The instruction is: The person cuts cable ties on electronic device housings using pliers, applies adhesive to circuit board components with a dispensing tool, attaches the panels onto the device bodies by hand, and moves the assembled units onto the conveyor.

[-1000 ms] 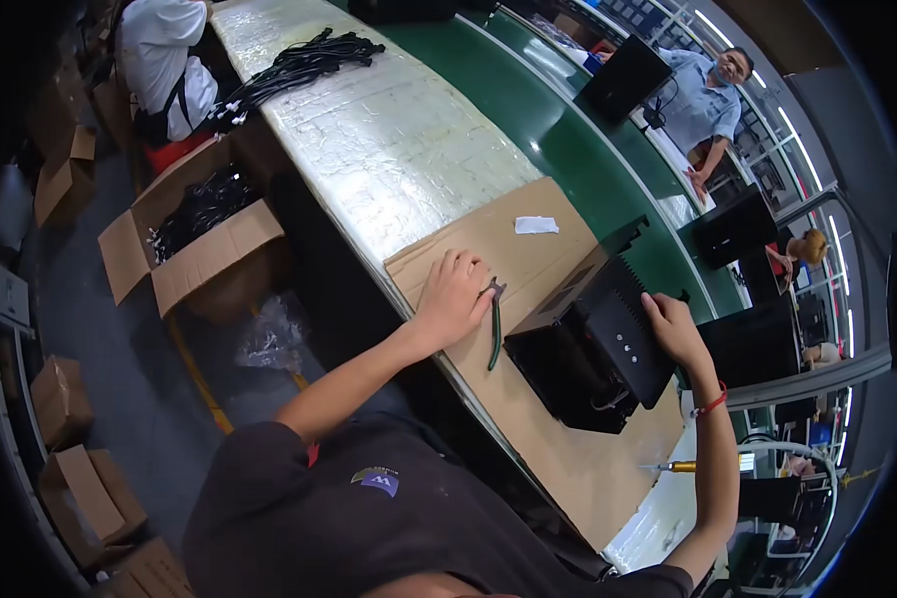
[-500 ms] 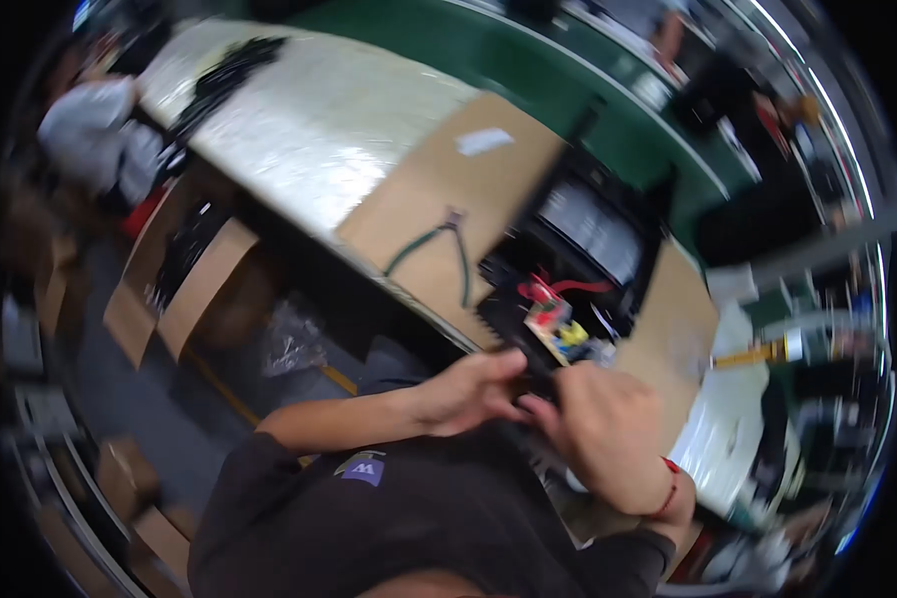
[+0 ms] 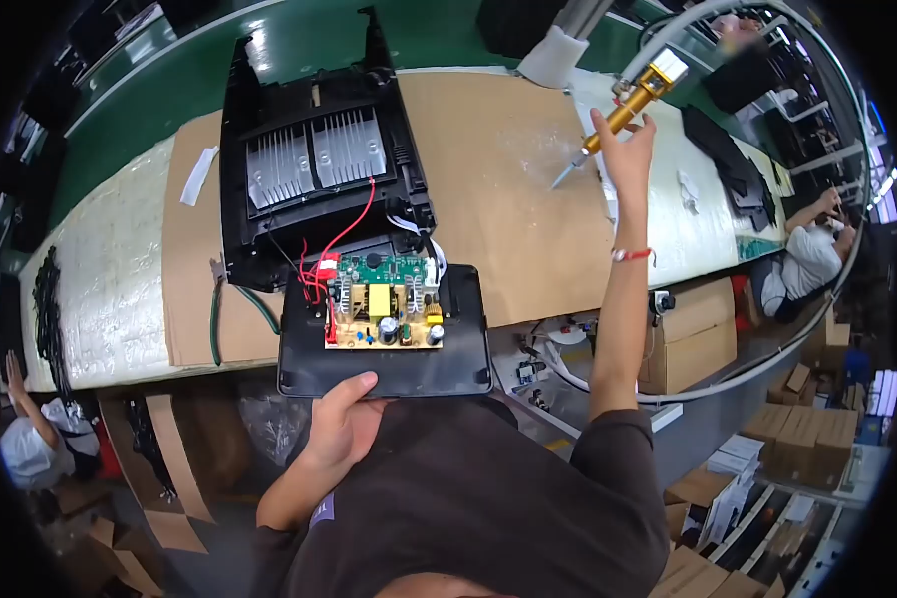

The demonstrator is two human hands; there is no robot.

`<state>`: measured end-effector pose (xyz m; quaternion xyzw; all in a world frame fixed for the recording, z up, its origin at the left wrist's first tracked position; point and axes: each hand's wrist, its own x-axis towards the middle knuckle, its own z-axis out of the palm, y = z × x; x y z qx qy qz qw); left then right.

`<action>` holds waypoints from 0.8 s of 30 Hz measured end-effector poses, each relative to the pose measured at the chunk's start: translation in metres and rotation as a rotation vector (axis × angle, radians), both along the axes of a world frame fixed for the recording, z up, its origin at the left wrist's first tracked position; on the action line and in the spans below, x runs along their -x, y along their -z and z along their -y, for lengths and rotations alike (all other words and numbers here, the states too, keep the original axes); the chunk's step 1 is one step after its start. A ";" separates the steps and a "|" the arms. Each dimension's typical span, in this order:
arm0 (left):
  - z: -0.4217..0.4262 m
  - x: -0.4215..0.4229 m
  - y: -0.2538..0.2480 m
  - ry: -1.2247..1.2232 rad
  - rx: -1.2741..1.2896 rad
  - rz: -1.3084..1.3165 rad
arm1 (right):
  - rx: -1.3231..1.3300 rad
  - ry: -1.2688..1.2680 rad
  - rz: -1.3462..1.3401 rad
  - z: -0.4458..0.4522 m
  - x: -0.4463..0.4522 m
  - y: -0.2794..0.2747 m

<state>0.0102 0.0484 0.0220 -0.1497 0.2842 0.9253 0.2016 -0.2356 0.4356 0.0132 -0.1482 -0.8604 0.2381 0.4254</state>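
Observation:
My left hand [image 3: 344,424] grips the near edge of a black panel [image 3: 389,375], thumb on top. On that panel lies a circuit board [image 3: 384,304], joined by red and white wires to an open black housing [image 3: 319,229] with finned metal heat sinks [image 3: 316,155]. At the upper right my right hand [image 3: 625,149] reaches to a gold-coloured dispenser tool [image 3: 623,115] with a pale blue tip; its fingers are spread around the barrel, and firm contact is unclear. Green-handled pliers [image 3: 216,317] lie left of the panel, partly behind the housing.
Brown cardboard [image 3: 498,199] covers the worktop beneath the housing. A white paper strip [image 3: 199,176] lies at left, with black cables [image 3: 48,309] beyond. Black sheets [image 3: 733,164] lie at right. Co-workers sit at far left [image 3: 45,448] and far right [image 3: 812,259]. Cartons [image 3: 703,334] stand below the worktop.
The view has turned right. The housing now shows its open inside, and the panel with the board lies flat toward me. My right hand has left the panel and reached out to the dispenser tool.

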 end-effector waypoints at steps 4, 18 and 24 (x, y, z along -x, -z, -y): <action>0.006 -0.006 0.005 -0.059 0.040 0.060 | 0.277 -0.370 0.182 -0.045 0.042 0.027; 0.005 0.004 -0.022 0.074 0.091 0.117 | 0.576 -0.745 -0.355 0.130 -0.063 -0.072; 0.006 -0.003 -0.026 0.088 0.223 0.147 | 0.449 -0.771 -0.204 0.162 -0.077 -0.054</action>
